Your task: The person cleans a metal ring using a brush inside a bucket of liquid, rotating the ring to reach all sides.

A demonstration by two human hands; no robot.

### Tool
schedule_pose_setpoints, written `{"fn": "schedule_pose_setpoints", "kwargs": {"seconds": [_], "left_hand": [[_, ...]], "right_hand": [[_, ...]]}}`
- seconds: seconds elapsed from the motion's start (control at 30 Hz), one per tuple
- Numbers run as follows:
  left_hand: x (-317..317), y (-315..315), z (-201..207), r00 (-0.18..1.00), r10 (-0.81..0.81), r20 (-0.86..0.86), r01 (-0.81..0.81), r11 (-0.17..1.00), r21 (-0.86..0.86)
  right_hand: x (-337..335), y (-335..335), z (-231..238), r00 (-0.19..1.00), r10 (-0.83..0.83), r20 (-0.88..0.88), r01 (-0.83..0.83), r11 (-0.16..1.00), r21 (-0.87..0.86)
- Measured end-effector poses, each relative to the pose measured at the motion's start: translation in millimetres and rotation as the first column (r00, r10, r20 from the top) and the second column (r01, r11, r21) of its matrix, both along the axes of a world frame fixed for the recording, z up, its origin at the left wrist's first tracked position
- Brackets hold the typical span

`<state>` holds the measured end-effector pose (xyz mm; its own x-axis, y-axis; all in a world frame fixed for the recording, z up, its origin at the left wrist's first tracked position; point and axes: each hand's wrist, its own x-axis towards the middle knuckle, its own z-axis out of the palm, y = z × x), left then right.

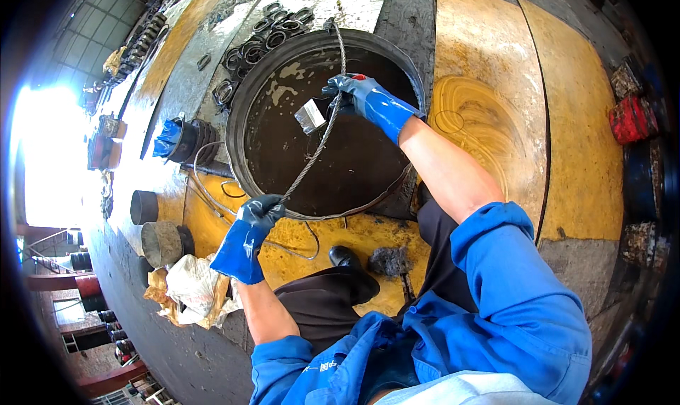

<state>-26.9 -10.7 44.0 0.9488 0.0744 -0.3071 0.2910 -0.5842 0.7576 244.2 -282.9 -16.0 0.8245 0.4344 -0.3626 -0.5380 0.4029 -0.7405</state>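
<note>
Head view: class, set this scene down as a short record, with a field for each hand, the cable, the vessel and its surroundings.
Left hand: gloved, closed around the cable
Right hand: gloved, gripping the cable over the basin
Cable: twisted strands, stretched between both hands
Vessel: round basin, dark liquid inside
Surroundings: black rings upper left; crumpled white bundle lower left

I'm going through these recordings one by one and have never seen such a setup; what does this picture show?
No machine here: one wide fisheye camera, worn on the head, looks down, so straight edges bend. The left hand and right hand, in shiny blue gloves, grip a grey twisted metal cable above a wide, round, dark tub. A small pale rectangular piece shows beside the right hand; whether it is held is unclear. Around lie dark rings and a crumpled whitish bag.
</note>
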Motion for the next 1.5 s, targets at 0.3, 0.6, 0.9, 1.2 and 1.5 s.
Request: {"fn": "schedule_pose_setpoints", "kwargs": {"seconds": [0.3, 0.6, 0.9, 1.2, 1.5], "left_hand": [[14, -22, -35, 0.974, -0.176, 0.145, 0.131, 0.953, 0.274], [20, 10, -41, 0.990, -0.095, 0.108, 0.058, 0.951, 0.303], [-2, 75, -48, 0.956, -0.027, 0.292, -0.086, 0.927, 0.366], [-46, 145, -65, 0.843, 0.350, 0.409, -0.264, 0.931, -0.251], [-78, 149, -64, 0.783, 0.435, 0.445, -0.190, 0.848, -0.495]], "right_hand": [[26, 13, 3, 0.988, -0.100, 0.122, 0.089, 0.992, 0.092], [24, 42, 31, 0.940, -0.073, 0.333, 0.020, 0.987, 0.160], [-66, 59, 105, 0.835, 0.057, 0.548, -0.031, 0.998, -0.057], [-123, 117, 184, 0.778, 0.190, 0.599, -0.050, 0.969, -0.243], [-159, 154, 234, 0.726, 0.292, 0.623, -0.002, 0.906, -0.423]]}}
